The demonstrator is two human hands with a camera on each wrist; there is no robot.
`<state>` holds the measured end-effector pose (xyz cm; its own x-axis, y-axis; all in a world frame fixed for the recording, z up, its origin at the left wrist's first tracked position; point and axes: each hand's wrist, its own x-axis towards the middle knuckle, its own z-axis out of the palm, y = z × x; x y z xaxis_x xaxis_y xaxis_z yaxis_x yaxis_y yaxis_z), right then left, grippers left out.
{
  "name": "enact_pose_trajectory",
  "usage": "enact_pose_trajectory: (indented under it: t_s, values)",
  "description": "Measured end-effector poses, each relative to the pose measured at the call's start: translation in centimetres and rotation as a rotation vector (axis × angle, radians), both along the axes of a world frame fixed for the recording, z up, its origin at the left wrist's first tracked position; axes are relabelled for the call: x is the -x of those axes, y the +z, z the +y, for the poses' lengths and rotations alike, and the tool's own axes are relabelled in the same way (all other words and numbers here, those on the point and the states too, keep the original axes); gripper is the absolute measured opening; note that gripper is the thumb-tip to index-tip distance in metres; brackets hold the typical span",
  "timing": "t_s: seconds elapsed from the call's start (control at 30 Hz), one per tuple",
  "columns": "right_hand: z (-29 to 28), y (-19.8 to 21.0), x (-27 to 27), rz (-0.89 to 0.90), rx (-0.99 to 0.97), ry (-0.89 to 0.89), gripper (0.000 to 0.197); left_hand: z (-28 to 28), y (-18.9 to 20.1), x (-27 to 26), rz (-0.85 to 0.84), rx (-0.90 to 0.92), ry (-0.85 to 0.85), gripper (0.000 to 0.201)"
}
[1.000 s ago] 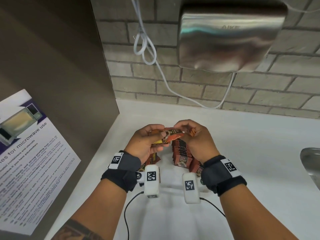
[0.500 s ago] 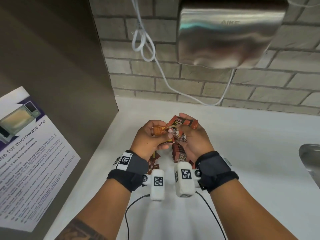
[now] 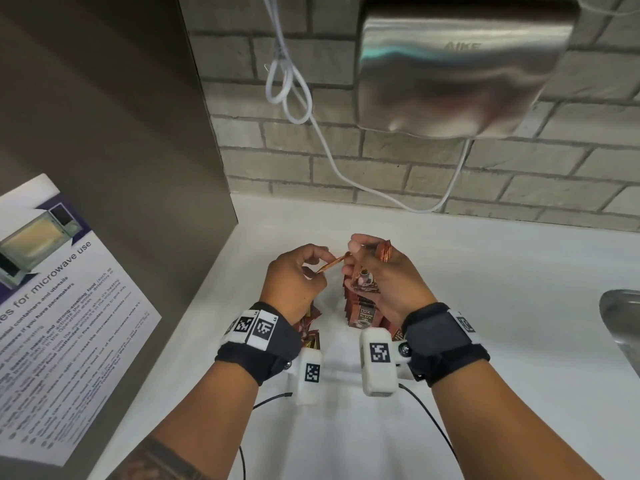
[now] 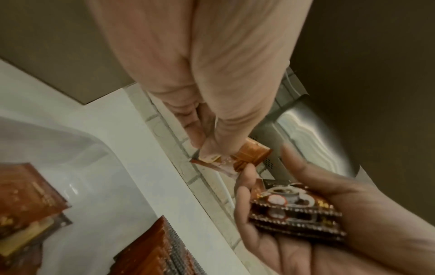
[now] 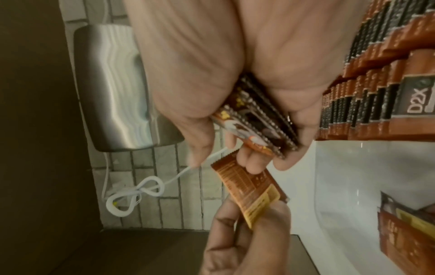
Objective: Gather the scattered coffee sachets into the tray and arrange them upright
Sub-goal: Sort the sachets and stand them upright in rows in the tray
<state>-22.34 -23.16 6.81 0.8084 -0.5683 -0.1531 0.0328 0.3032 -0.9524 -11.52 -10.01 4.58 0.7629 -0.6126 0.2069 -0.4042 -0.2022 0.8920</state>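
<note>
Now your left hand [image 3: 294, 275] pinches one flat orange-brown foil coffee sachet [image 3: 330, 264] by its near end, above the white plastic tray [image 4: 98, 167]; its far end touches your right hand's fingertips [image 3: 347, 270]. Your right hand [image 3: 384, 282] curls round a small bundle of brown sachets [image 5: 256, 128], just above the tray's upright orange-and-black row [image 3: 362, 311].

Left hand [image 4: 212, 93] pinches 1 sachet [image 4: 249, 154] — right hand [image 4: 329, 223] grips several.

Orange-brown sachets [image 3: 362, 311], seemingly black-banded; white tray [image 4: 98, 158].
</note>
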Motion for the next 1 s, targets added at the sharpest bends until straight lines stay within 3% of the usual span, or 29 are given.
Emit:
enact_pose_trajectory:
  t_s: [0.07,0.23,0.3,0.4,0.53,0.77,0.83,0.9,1.0]
  values:
    - [-0.1,-0.1,0.0,0.042,0.040,0.007,0.054,0.1,0.0,0.0,-0.011,0.045,-0.016,0.036]
    - [-0.5,-1.1,-0.2,0.076,-0.086,-0.001,0.038,0.0,0.6,0.2,0.045,0.161,-0.068,0.040]
    - [-0.8,-1.3,-0.2,0.083,-0.064,-0.016,0.040,0.2,0.8,-0.2,0.152,0.159,-0.087,0.041]
    - [-1.0,-1.2,-0.1,0.089,-0.004,-0.032,0.041,0.5,1.0,-0.7,0.388,0.236,-0.147,0.025]
    - [-1.0,-1.3,-0.1,0.086,0.037,-0.017,0.041,0.5,0.7,-1.0,0.310,0.217,-0.087,0.024]
    - [0.4,-0.3,-0.6,-0.013,-0.083,-0.002,0.032,-0.2,2.3,1.3,0.670,0.289,-0.125,0.026]
    - [0.3,-0.2,-0.6,-0.006,-0.126,-0.025,0.036,-0.1,2.9,1.7,0.641,0.176,-0.197,0.031]
    - [-0.2,-0.1,-0.4,0.012,-0.141,-0.016,0.036,0.2,3.1,1.7,0.501,0.058,-0.259,0.033]
    - [-0.4,0.2,-0.2,0.079,-0.228,0.023,0.025,0.3,2.9,1.1,-0.029,-0.072,-0.244,0.052]
